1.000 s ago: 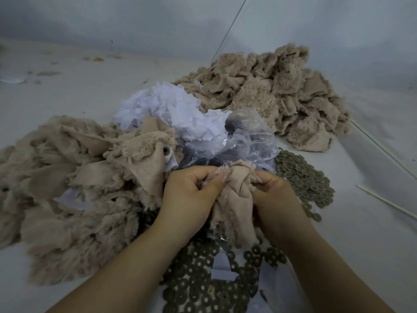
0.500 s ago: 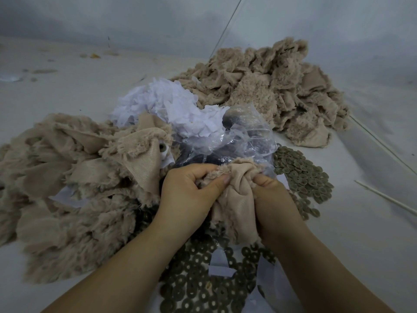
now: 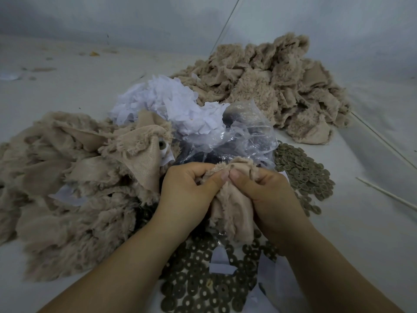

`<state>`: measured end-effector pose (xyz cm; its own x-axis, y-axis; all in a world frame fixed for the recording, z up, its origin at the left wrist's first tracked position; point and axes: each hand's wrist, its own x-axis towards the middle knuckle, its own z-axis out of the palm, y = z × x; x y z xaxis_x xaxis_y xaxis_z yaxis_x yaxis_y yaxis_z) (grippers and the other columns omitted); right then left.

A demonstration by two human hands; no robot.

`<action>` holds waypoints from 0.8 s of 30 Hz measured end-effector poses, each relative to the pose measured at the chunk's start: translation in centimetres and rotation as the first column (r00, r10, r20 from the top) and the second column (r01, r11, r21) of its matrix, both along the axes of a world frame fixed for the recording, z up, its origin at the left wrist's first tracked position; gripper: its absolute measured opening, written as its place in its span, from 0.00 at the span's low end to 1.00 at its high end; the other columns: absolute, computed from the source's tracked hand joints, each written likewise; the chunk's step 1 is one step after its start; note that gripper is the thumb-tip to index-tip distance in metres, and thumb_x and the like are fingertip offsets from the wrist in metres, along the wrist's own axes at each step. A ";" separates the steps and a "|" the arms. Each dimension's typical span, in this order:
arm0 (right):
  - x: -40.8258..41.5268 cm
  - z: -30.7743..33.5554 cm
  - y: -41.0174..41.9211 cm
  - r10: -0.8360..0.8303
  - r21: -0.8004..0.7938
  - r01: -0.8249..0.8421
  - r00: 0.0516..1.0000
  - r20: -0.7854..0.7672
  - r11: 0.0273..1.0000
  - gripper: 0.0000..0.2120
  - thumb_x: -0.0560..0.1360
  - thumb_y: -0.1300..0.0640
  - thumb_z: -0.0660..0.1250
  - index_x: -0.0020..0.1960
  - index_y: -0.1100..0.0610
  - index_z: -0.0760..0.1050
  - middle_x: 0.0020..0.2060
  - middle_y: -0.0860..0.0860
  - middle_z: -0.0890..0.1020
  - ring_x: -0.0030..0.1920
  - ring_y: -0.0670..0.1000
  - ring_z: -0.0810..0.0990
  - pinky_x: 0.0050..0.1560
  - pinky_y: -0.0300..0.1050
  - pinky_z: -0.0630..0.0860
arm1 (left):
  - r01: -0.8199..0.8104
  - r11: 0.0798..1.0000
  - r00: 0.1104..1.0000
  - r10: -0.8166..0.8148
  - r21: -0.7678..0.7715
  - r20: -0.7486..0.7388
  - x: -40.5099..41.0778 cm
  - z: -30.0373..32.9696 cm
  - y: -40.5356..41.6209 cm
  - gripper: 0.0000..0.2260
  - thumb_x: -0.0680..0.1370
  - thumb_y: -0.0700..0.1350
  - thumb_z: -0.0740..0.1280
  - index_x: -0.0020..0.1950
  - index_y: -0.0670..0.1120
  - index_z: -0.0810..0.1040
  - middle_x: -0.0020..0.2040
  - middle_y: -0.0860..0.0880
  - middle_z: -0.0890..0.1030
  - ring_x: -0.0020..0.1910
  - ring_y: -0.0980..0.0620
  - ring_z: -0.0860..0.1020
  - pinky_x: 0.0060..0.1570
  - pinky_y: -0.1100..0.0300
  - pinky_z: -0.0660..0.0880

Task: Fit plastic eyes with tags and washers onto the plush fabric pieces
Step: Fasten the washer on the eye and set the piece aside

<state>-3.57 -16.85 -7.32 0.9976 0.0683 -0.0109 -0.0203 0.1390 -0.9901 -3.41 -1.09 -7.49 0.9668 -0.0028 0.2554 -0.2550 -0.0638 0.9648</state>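
Left hand: the left hand (image 3: 189, 190) has its fingers curled round the top of the plush piece (image 3: 232, 213), and its thumb presses on the folded edge.
Right hand: the right hand (image 3: 265, 195) grips the same piece from the right side; its thumb tip touches the left thumb tip.
Plush piece: it is bunched between both hands, above the near washers (image 3: 203, 290), and its lower part hangs down.
Eye: no eye or tag shows inside the piece; the fabric hides that place.
Step in hand: probably the person pushes an eye post through the fabric, or feels for the hole.
To do it well: both thumbs should keep the fabric tight over one spot, so the post goes through straight and the pile is not caught under the washer.
Supplies: the clear bag (image 3: 243, 136) with dark parts lies just beyond the hands, the white tags (image 3: 162, 100) farther, more washers (image 3: 304, 172) to the right.
Piles: one beige heap (image 3: 67, 177) lies at left, where an eye back shows, another heap (image 3: 282, 86) far right.
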 end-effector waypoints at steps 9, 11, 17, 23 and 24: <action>0.0 0.0 0.4 -0.027 0.093 0.033 0.998 -0.056 0.995 0.11 0.70 0.54 0.72 0.48 0.61 0.85 0.46 0.61 0.86 0.48 0.62 0.86 0.50 0.56 0.83 | -0.026 1.000 0.999 0.026 0.008 0.044 -0.1 0.3 -0.1 0.06 0.77 0.40 0.72 0.46 0.51 0.86 0.39 0.52 0.86 0.40 0.52 0.85 0.42 0.58 0.82; 0.0 0.1 0.4 -0.063 0.073 0.067 0.996 -0.058 0.995 0.08 0.74 0.57 0.71 0.46 0.61 0.85 0.44 0.61 0.86 0.47 0.62 0.86 0.49 0.58 0.83 | -0.029 1.000 0.999 0.029 -0.006 0.032 -0.2 0.3 -0.2 0.07 0.77 0.39 0.71 0.45 0.50 0.86 0.39 0.51 0.86 0.39 0.51 0.85 0.41 0.58 0.82; 0.0 0.2 0.3 -0.097 0.069 0.103 0.992 -0.080 0.992 0.06 0.76 0.61 0.70 0.46 0.59 0.85 0.45 0.62 0.86 0.48 0.63 0.86 0.53 0.63 0.81 | 0.008 0.985 0.994 -0.027 -0.172 -0.106 -0.5 0.5 -0.4 0.04 0.75 0.39 0.72 0.44 0.46 0.86 0.41 0.47 0.87 0.42 0.48 0.85 0.42 0.56 0.83; 0.0 0.1 0.4 -0.135 0.044 0.137 0.989 -0.060 0.990 0.05 0.76 0.60 0.71 0.46 0.60 0.85 0.43 0.61 0.86 0.47 0.63 0.86 0.51 0.64 0.82 | -0.017 0.987 0.993 -0.002 -0.158 -0.121 -0.5 0.7 -0.6 0.03 0.75 0.39 0.73 0.43 0.46 0.86 0.39 0.47 0.86 0.40 0.46 0.85 0.42 0.50 0.83; 0.0 0.1 0.4 -0.137 0.049 0.140 0.989 -0.062 0.989 0.05 0.76 0.60 0.71 0.45 0.60 0.85 0.43 0.61 0.86 0.46 0.63 0.86 0.51 0.63 0.82 | -0.020 0.988 0.993 0.001 -0.152 -0.121 -0.5 0.7 -0.6 0.03 0.75 0.39 0.73 0.43 0.46 0.86 0.39 0.46 0.86 0.40 0.46 0.85 0.42 0.49 0.83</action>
